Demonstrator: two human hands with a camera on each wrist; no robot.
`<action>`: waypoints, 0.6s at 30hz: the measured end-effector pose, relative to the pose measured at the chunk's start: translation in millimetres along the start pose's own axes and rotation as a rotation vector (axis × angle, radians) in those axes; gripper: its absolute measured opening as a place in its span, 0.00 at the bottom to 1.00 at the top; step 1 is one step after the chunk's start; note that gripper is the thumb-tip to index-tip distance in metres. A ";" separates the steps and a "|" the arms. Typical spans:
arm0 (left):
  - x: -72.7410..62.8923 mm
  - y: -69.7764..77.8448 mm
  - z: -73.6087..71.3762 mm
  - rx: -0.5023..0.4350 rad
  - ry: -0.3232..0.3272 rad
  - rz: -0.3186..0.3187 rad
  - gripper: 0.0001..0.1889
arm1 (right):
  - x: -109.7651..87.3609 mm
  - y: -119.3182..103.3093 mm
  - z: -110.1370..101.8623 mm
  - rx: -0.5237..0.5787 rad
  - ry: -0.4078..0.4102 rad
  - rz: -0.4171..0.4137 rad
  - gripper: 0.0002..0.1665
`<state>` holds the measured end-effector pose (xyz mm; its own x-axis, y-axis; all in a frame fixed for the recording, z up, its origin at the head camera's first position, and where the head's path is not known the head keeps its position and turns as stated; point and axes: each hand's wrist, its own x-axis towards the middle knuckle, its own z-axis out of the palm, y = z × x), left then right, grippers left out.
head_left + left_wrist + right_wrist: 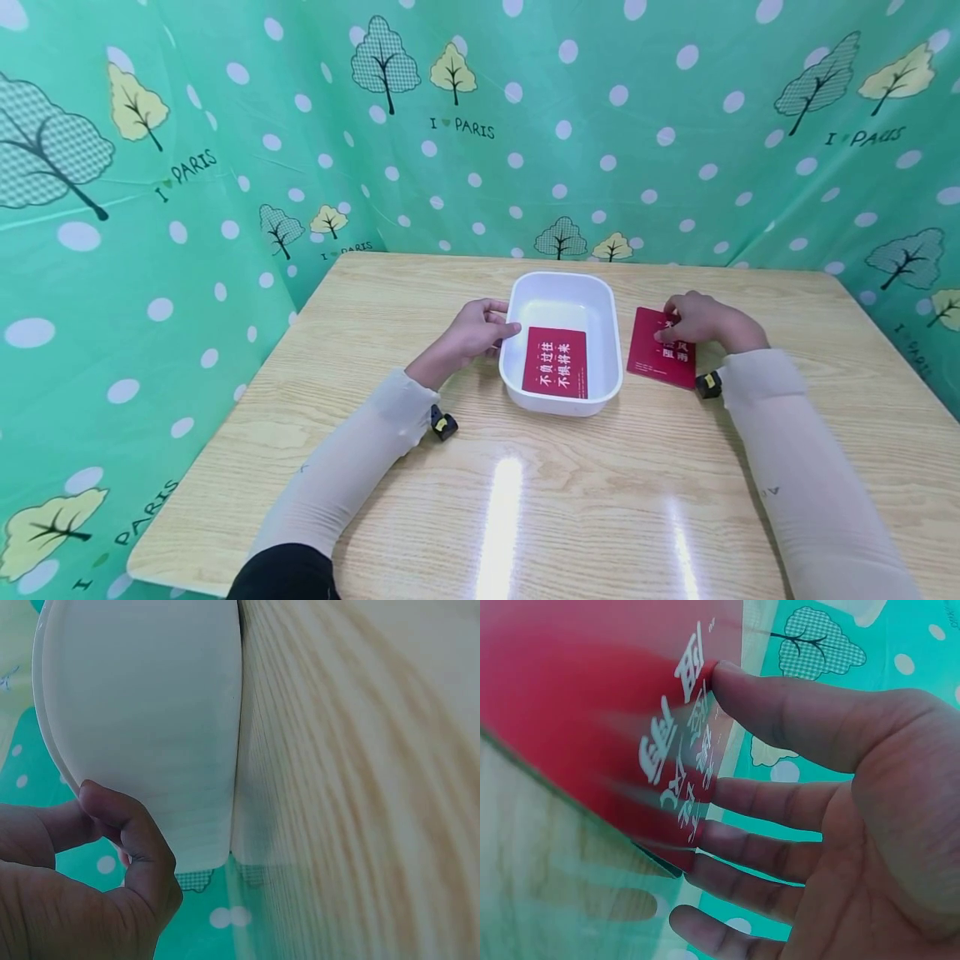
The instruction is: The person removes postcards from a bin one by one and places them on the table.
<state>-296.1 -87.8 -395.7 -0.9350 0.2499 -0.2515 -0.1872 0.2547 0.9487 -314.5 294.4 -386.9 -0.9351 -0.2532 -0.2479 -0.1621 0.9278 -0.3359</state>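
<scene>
A white plastic tub (617, 367) stands on the table. Its left rim is between the thumb and fingers of my left hand (480, 331); in the left wrist view the bent fingers (146, 840) are against the tub's outer wall (150, 712). Inside the tub lies a red card (534, 367) with white characters. Right of the tub is another red card (648, 354), partly covered by my right hand (701, 321). The right wrist view has the thumb (780, 705) over this card (577, 690) and the fingertips along its edge, with a dark gap under one corner.
The wooden table (420, 517) has a glossy top with light reflections. A green curtain (637, 142) with dots and trees hangs behind and to the left. Small black devices sit at the left wrist (443, 423) and right wrist (708, 385).
</scene>
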 end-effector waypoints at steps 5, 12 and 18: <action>0.5 -0.6 0.1 0.000 0.001 0.007 0.22 | -0.3 -1.5 0.2 0.000 0.000 0.003 0.38; 0.2 0.0 0.5 -0.005 0.001 0.003 0.22 | -1.6 -7.5 -4.6 -0.026 0.044 0.007 0.40; 0.3 -0.2 0.6 -0.004 0.003 0.002 0.23 | -5.0 -22.2 -11.5 -0.021 0.133 -0.047 0.41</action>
<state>-296.2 -87.2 -396.1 -0.9362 0.2477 -0.2492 -0.1866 0.2502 0.9500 -309.8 278.3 -367.8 -0.9597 -0.2589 -0.1090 -0.2118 0.9217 -0.3248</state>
